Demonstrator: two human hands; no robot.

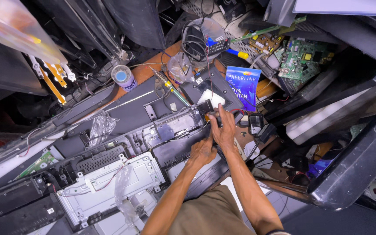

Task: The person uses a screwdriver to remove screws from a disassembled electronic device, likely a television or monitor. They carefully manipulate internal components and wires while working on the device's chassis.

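My left hand [203, 151] presses flat on the grey chassis [170, 130]; right hand [223, 130] pinches the small black part [216, 116]. Best pulled straight, chassis steadied.

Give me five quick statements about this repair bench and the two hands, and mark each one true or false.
1. Both hands rest on the opened black chassis. True.
2. The right hand holds the screwdriver. False: the screwdriver lies apart, beyond the hands.
3. A blue booklet lies beyond the right hand. True.
4. The left hand grips the roll with a blue centre. False: the roll stands far off, untouched.
5. Green circuit boards lie at the upper right. True.
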